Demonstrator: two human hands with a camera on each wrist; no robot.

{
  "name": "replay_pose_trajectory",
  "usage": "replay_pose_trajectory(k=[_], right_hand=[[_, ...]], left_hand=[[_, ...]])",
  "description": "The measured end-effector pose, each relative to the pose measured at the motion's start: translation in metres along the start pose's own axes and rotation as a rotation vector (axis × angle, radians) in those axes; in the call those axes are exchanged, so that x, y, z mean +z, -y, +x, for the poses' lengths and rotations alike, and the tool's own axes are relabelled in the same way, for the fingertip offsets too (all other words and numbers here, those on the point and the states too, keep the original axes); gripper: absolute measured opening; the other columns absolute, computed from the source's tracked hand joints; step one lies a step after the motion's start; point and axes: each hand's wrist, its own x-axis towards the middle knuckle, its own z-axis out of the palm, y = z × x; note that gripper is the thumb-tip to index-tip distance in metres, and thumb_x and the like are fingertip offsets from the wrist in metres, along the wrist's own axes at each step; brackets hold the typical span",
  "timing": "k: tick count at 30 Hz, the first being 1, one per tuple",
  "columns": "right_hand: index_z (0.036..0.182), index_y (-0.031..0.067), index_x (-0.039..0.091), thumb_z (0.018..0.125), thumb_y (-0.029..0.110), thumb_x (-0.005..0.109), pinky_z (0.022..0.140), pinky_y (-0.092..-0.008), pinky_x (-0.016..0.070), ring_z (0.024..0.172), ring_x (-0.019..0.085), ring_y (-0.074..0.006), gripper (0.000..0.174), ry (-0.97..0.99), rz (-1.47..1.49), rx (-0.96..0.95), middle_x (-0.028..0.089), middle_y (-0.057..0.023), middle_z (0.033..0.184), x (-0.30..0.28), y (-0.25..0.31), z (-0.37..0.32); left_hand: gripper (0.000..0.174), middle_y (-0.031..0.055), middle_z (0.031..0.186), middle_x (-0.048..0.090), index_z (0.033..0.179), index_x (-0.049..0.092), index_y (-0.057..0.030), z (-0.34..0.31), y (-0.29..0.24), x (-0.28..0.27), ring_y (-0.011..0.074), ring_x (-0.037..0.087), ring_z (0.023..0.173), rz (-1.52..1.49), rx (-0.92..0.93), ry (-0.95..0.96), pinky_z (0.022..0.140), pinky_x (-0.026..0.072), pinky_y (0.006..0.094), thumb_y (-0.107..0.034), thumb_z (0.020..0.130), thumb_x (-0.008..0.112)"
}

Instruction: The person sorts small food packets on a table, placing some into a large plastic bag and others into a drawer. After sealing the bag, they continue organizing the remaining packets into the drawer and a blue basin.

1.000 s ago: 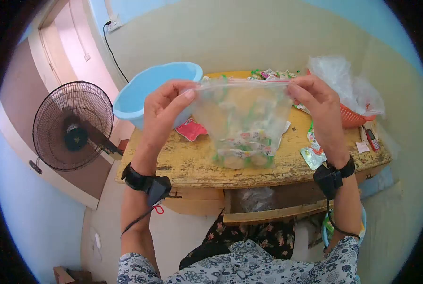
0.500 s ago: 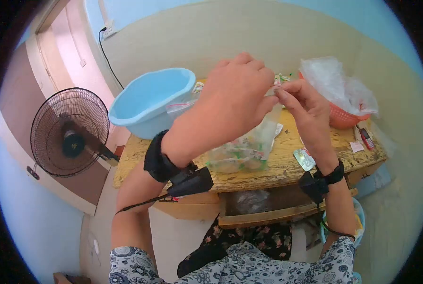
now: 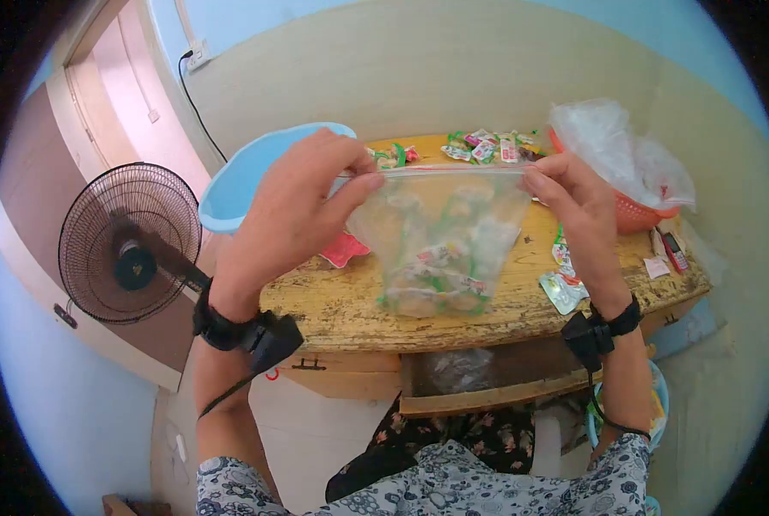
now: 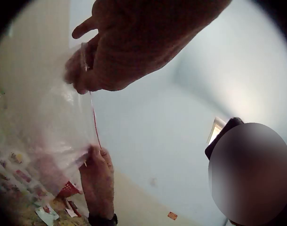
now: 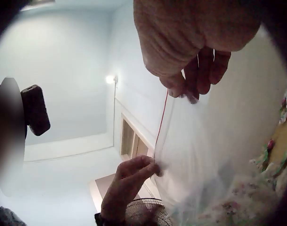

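A clear zip-lock bag (image 3: 440,215) with a red line along its top edge hangs between my two hands over the table. Several green-and-white wrapped packets (image 3: 444,279) lie in its lower part. My left hand (image 3: 307,193) pinches the top left corner between thumb and fingers. At the opposite corner my right hand (image 3: 578,202) pinches the same edge, so the top is stretched nearly straight. Seen from the left wrist, the bag (image 4: 54,113) spreads below both hands, its red edge running from one to the other.
Small colourful packets (image 3: 492,146) lie at the back of the worn yellow table (image 3: 341,318). A blue basin (image 3: 238,185) stands at left, and a red basket (image 3: 634,215) holding clear plastic bags at right. Below the tabletop, a drawer (image 3: 487,391) is pulled out. A fan (image 3: 131,245) stands farther left.
My left hand swung across to the right corner beside my right hand, then came back along the top edge to the left corner. My right hand has stayed at its corner.
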Motion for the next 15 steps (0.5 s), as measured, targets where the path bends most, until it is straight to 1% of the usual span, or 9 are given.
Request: replay_pose_trajectory(k=[3,6,9,10,12,13,15], right_hand=[[0.099,0.0008,0.071,0.098,0.011,0.068,0.085,-0.0246,0.0526,0.091,0.066,-0.0089,0.011,0.011,-0.015,0.011,0.071,-0.0008,0.093,-0.002,0.003,-0.003],[0.099,0.0009,0.071,0.098,0.011,0.068,0.085,-0.0249,0.0524,0.091,0.066,-0.0089,0.011,0.015,-0.021,0.017,0.07,-0.0006,0.094,-0.003,0.005,-0.002],[0.099,0.001,0.07,0.098,0.011,0.068,0.084,-0.0253,0.052,0.09,0.065,-0.0087,0.011,-0.012,0.03,0.014,0.069,0.0001,0.094,0.001,0.003,0.0],[0.1,0.001,0.07,0.098,0.011,0.068,0.084,-0.0254,0.0519,0.089,0.064,-0.0086,0.011,-0.027,0.055,0.014,0.069,0.0003,0.094,0.001,0.002,0.001],[0.101,0.0012,0.07,0.096,0.012,0.07,0.085,-0.0275,0.0513,0.091,0.064,-0.0112,0.012,-0.009,-0.106,-0.003,0.07,-0.0014,0.096,0.0,0.006,0.007],[0.102,0.0013,0.07,0.095,0.013,0.071,0.085,-0.0286,0.051,0.092,0.065,-0.0125,0.013,0.001,-0.185,-0.012,0.07,-0.0023,0.097,-0.001,0.009,0.01],[0.104,0.0022,0.07,0.092,0.015,0.073,0.088,-0.0325,0.0507,0.096,0.065,-0.0186,0.018,-0.025,-0.355,-0.241,0.07,-0.0065,0.1,0.007,0.015,0.019]], left_hand=[[0.015,0.0076,0.091,0.064,0.097,0.063,0.0,-0.014,0.0,-0.009,0.0192,0.061,0.085,-0.016,-0.159,0.024,0.08,0.0485,0.0319,-0.014,0.098,0.069],[0.016,0.0052,0.092,0.065,0.097,0.063,-0.0003,-0.019,0.005,-0.01,0.0147,0.061,0.09,-0.145,-0.272,0.085,0.082,0.0488,0.0302,-0.015,0.1,0.067],[0.016,0.0043,0.086,0.065,0.096,0.062,0.0014,-0.023,0.015,0.003,0.0121,0.061,0.082,-0.457,-0.259,-0.085,0.077,0.0489,0.0277,-0.014,0.1,0.066],[0.016,0.0031,0.087,0.065,0.096,0.062,0.0013,-0.024,0.016,0.006,0.0113,0.061,0.084,-0.502,-0.276,-0.1,0.079,0.0491,0.0272,-0.013,0.1,0.066],[0.015,0.0008,0.088,0.064,0.098,0.061,0.0012,-0.025,0.019,0.011,0.0096,0.061,0.088,-0.594,-0.314,-0.128,0.083,0.0496,0.0263,-0.013,0.101,0.066],[0.015,0.0007,0.088,0.064,0.098,0.061,0.0008,-0.026,0.02,0.013,0.0095,0.061,0.088,-0.615,-0.324,-0.136,0.083,0.0496,0.0263,-0.013,0.101,0.066],[0.014,0.0005,0.089,0.064,0.099,0.062,0.0001,-0.027,0.021,0.017,0.0093,0.061,0.088,-0.654,-0.343,-0.149,0.083,0.0497,0.0264,-0.013,0.101,0.066]])
